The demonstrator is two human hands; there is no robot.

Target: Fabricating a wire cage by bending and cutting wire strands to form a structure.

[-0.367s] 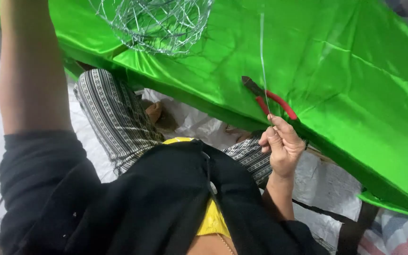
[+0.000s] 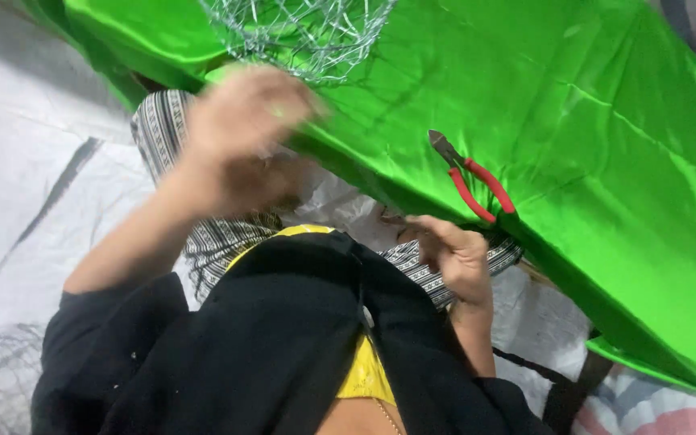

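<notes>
A shiny green cloth is stretched across the top and right. On it lie red-handled pliers, jaws pointing up-left. My right hand hovers just below the pliers' handles, fingers spread, holding nothing. My left hand is blurred in motion at the cloth's lower edge, fingers loosely curled; nothing shows in it. Above it a tangle of silver wire mesh rests on the cloth.
My lap is covered by a black garment over a yellow one, with black-and-white patterned trousers below the cloth. A white plastic sheet covers the floor at left. A striped mat shows at bottom right.
My right hand has let go of the pliers, which now lie on the green cloth. My left arm has come down from the wire mesh toward the cloth's edge.
</notes>
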